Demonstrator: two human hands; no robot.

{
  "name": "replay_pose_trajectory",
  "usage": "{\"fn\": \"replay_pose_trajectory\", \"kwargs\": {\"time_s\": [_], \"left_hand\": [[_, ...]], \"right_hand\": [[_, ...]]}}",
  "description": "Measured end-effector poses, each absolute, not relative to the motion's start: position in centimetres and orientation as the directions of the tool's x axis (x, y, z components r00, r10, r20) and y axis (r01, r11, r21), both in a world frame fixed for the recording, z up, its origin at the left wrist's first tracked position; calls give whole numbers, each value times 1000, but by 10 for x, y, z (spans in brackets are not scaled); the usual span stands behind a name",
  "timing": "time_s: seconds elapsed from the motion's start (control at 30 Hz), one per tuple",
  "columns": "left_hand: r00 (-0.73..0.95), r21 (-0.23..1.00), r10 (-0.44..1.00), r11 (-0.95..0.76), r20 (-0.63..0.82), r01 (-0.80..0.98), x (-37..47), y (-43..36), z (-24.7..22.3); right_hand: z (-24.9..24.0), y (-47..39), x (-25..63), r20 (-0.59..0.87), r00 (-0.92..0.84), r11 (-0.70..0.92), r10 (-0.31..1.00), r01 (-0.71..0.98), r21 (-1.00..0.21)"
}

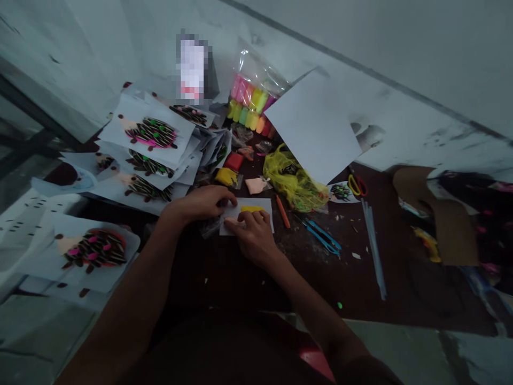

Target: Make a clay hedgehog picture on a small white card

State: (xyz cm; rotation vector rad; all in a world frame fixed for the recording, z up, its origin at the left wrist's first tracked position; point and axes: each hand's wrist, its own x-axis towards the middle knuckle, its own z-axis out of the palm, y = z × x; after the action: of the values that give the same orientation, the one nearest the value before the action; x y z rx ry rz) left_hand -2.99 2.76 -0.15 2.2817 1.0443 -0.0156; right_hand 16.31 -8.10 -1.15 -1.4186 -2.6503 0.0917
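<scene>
Two bare hands work at a dark brown counter (pixel 232 289), near the middle of the frame. Between them is a small white paper (pixel 240 202), lying flat, with a flat piece of yellow clay (pixel 250 208) on it. The right hand (pixel 257 235) comes in from the lower right, and its bent fingers rest on the paper at the near edge of the yellow clay; its grip is hidden, so one cannot tell if it has hold of anything. The left hand (pixel 206 203) is at the left side of the paper with its thumb and fingers curled near the edge; one cannot tell if they pinch it. Just above the paper are a yellow lump (pixel 227 177), a red lump (pixel 233 162) and a pale pink lump (pixel 255 185). To the right of the paper lie an orange stick (pixel 282 212) and blue tweezers (pixel 323 237), with a see-through yellow bag (pixel 312 195) just above them. Farther right are red and yellow scissors (pixel 358 185) above some long clear sticks (pixel 373 248). A big white sheet (pixel 315 123) leans at the upper right of the middle, beside a clear bag of bright colors (pixel 250 107). On the left side is a messy pile of hedgehog pictures (pixel 148 131), and one more hedgehog picture (pixel 94 248) lies at the lower left.
</scene>
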Motion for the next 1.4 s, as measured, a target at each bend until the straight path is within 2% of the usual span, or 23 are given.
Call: {"fn": "replay_pose_trajectory", "kwargs": {"time_s": [0.37, 0.63, 0.77, 1.0, 1.4], "left_hand": [[692, 537, 675, -496, -256, 683, -29, 28, 0], [679, 545, 683, -474, -268, 692, -28, 27, 1], [683, 535, 677, -483, -274, 693, -29, 28, 1], [691, 538, 676, -495, -256, 683, -29, 28, 1], [684, 544, 692, -490, -234, 682, -29, 26, 1]], "right_hand": [[-13, -82, 162, 107, -494, 505, 863, 836, -216], [-9, -83, 156, 84, -494, 500, 865, 862, -83], [-11, -84, 156, 93, -494, 500, 865, 864, -62], [-16, -83, 161, 127, -484, 499, 866, 853, -150], [-11, -87, 149, 83, -441, 447, 894, 857, -255]]}}
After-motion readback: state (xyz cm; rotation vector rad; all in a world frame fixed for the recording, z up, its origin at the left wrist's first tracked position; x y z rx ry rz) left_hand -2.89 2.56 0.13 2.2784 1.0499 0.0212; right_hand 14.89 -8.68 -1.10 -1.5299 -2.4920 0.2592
